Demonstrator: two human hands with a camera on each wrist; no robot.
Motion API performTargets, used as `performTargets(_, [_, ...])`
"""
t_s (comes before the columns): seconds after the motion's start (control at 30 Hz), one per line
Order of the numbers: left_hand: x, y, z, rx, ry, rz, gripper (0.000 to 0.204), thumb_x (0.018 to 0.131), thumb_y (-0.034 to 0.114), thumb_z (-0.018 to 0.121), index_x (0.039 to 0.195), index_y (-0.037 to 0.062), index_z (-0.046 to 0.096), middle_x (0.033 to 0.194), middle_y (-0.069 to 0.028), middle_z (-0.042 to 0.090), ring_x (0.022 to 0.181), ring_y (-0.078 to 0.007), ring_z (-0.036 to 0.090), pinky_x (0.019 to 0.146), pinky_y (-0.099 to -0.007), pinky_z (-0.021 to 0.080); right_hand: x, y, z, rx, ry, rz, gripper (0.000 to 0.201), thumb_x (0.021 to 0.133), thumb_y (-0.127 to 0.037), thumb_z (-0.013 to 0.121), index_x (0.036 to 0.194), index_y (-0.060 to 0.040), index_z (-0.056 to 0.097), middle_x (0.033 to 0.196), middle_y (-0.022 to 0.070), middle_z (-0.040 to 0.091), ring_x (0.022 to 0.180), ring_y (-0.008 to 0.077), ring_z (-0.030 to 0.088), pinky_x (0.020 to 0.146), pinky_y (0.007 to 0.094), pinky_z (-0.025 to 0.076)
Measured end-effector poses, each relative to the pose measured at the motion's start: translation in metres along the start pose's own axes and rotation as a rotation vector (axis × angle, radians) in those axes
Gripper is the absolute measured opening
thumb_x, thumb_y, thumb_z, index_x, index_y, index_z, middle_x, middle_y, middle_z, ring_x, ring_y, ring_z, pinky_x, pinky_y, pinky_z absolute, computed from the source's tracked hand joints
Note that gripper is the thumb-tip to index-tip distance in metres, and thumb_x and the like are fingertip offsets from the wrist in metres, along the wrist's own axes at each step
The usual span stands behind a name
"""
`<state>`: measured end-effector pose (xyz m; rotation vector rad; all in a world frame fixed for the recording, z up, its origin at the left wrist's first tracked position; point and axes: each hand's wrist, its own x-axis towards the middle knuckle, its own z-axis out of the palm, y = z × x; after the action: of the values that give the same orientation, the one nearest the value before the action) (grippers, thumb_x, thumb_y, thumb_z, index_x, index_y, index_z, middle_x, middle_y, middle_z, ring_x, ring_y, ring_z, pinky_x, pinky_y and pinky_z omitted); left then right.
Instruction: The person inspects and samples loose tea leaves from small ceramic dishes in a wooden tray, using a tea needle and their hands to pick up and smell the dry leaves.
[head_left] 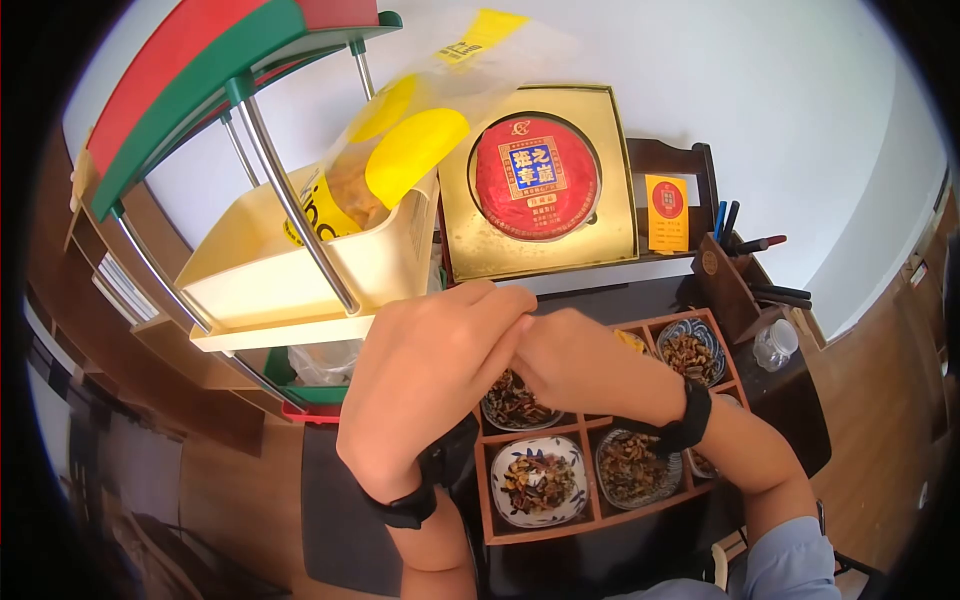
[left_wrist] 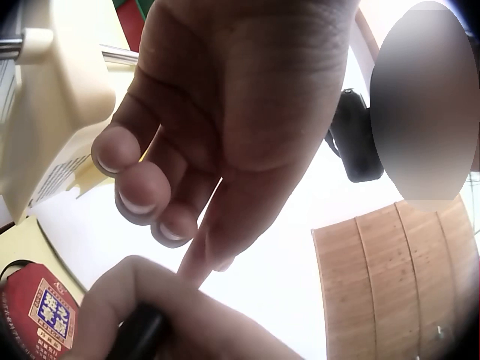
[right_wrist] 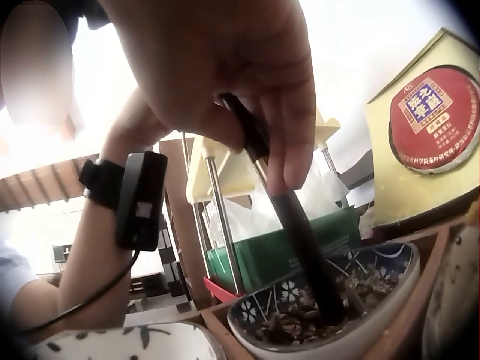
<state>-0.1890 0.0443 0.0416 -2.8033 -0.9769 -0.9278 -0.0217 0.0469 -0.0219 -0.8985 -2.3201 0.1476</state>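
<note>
My right hand [head_left: 590, 365] [right_wrist: 225, 60] grips a dark rod-shaped tool [right_wrist: 300, 232] between thumb and fingers. The tool slants down, its lower end among dried bits in a blue patterned bowl [right_wrist: 397, 292]; in the left wrist view a dark end of the tool [left_wrist: 141, 330] shows beside the right hand [left_wrist: 195, 322]. My left hand [head_left: 420, 360] [left_wrist: 247, 97] meets the right hand above the bowls, several fingers loosely bent and the index finger reaching to the right hand. Whether that fingertip touches the tool is hidden.
A divided wooden tray [head_left: 587, 520] holds several bowls of dried pieces. Behind it stand a gold box [head_left: 460, 250] with a red round package [head_left: 500, 190], a pen holder [head_left: 722, 285] and a glass jar [head_left: 775, 345]. On the left is a rack with a cream bin [head_left: 270, 290].
</note>
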Motion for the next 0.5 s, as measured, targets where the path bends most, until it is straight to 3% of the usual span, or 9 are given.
performTargets(0.1, [0.001,0.001,0.003,-0.068,0.059,-0.008,0.014,0.079,0.007,0.062,0.093,0.0058,0.066,0.077,-0.0099,0.064,0.066,-0.0282,0.061,0.056,-0.0330,0.048,0.006,-0.003,-0.016,-0.065,0.031,-0.019,0.009,0.085,-0.005,0.050,0.088,0.0033,0.049,0.069,0.0178,0.058,0.064,0.0367,0.060,0.056,0.0428,0.048])
performTargets(0.23, [0.000,0.000,0.001,-0.038,0.022,0.010,0.015,0.079,0.007,0.062,0.094,0.0060,0.066,0.077,-0.0098,0.064,0.066,-0.0279,0.062,0.057,-0.0328,0.048,-0.001,-0.003,-0.004,-0.061,0.044,-0.037,0.010,0.087,-0.007,0.050,0.085,0.0035,0.050,0.068,0.0175,0.058,0.063,0.0361,0.060,0.056,0.0427,0.048])
performTargets(0.33, [-0.001,-0.003,0.004,-0.039,0.071,0.037,0.009,0.083,0.014,0.059,0.089,0.0079,0.061,0.071,-0.0090,0.059,0.063,-0.0291,0.059,0.053,-0.0369,0.045,-0.002,-0.002,-0.001,0.022,0.003,0.056,0.013,0.087,-0.008,0.050,0.081,0.0039,0.052,0.068,0.0167,0.058,0.063,0.0359,0.059,0.056,0.0419,0.048])
performTargets(0.43, [0.000,-0.003,0.006,-0.034,0.061,0.060,0.009,0.082,0.014,0.060,0.089,0.0076,0.061,0.071,-0.0089,0.060,0.063,-0.0289,0.059,0.053,-0.0367,0.045,0.003,-0.001,-0.011,-0.019,-0.021,0.004,0.011,0.086,-0.007,0.050,0.087,0.0040,0.050,0.067,0.0179,0.058,0.062,0.0366,0.059,0.055,0.0427,0.047])
performTargets(0.5, [0.001,-0.002,0.007,-0.065,0.107,0.058,0.010,0.082,0.014,0.060,0.089,0.0070,0.061,0.071,-0.0087,0.060,0.063,-0.0290,0.059,0.053,-0.0365,0.045,0.005,-0.001,-0.011,-0.013,0.070,-0.068,0.010,0.085,-0.006,0.051,0.088,0.0037,0.049,0.065,0.0175,0.057,0.061,0.0364,0.059,0.054,0.0430,0.047])
